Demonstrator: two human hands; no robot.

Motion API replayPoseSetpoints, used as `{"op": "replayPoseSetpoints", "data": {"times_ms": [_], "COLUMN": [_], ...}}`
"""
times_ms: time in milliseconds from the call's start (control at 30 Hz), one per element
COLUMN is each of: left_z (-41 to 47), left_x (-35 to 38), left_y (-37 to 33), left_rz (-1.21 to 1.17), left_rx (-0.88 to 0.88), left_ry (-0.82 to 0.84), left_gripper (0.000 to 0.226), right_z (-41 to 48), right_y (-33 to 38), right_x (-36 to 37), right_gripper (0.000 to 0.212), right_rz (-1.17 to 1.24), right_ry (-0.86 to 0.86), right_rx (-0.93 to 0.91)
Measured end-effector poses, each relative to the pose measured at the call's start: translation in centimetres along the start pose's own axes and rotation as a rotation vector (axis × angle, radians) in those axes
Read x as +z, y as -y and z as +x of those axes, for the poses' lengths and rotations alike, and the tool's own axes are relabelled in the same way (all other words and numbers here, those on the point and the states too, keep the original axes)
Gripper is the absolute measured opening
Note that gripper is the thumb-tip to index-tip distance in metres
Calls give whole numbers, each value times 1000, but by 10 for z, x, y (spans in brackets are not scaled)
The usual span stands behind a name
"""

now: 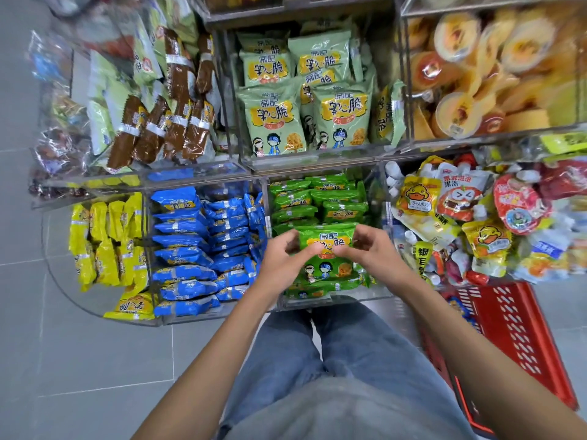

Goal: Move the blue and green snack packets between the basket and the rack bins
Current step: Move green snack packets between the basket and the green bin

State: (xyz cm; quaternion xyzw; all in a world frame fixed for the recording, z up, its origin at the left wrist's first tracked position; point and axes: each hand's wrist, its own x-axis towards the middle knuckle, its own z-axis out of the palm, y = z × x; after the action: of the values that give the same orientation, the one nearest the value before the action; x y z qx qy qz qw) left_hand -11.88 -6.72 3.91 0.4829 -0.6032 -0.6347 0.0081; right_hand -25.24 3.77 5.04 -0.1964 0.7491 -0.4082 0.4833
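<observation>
Left hand and right hand hold a packet atop the middle lower bin, with a packet-filled bin just left, pouches right, and the basket on the floor at the person's right.

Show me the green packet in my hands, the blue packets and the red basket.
green packet (327, 239), head view, on the upper middle of its printed front.
blue packets (187, 255), head view, on one packet in mid-pile.
red basket (511, 328), head view, on its slotted wall.
</observation>
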Motion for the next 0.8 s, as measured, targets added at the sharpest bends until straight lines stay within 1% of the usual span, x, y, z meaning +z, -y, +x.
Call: {"op": "replayPoseSetpoints", "data": {"times_ms": [33, 100, 167, 200, 267, 300, 433, 500, 600, 667, 700, 733, 800], "left_z": [1, 4, 9, 13, 21, 25, 39, 43, 44, 44, 43, 42, 41], "left_x": [2, 6, 7, 6, 4, 4, 6, 7, 8, 8, 7, 7, 6], "left_y": [-1, -2, 0, 4, 14, 19, 42, 51, 60, 64, 65, 66, 68], "left_rz": [39, 123, 284, 392, 611, 704, 979, 1037, 1056, 1051, 1047, 1043, 1037], "left_rx": [22, 93, 211, 247, 236, 220, 216, 193, 182, 185, 186, 186, 190], "left_ry": [14, -17, -99, -133, -139, -113, -41, -41, -38, -33, -28, -22, -15], "left_gripper": [56, 53, 48, 50, 60, 65, 76, 78, 79, 79, 78, 78, 78], "right_z": [0, 1, 6, 10, 22, 28, 57, 70, 86, 94, 97, 100, 104], "right_y": [0, -3, -10, -16, -31, -39, -61, -68, -74, -77, -78, -80, -83], "right_x": [-3, -8, -11, -13, -15, -16, -3, 5, 16, 22, 24, 26, 27], "right_gripper": [23, 24, 28, 29, 32, 34, 37, 39, 44, 62, 70, 76, 73], "right_rz": [-17, -16, -6, -15, -92, -138, -282, -297, -147, -37, -21, -40, -133], "right_ry": [6, -29, -169, -256, -397, -427, -425, -451, -536, -569, -559, -535, -488], "right_rx": [0, -16, -22, -8, 31, 51, 77, 121, 221, 270, 301, 332, 362]}}
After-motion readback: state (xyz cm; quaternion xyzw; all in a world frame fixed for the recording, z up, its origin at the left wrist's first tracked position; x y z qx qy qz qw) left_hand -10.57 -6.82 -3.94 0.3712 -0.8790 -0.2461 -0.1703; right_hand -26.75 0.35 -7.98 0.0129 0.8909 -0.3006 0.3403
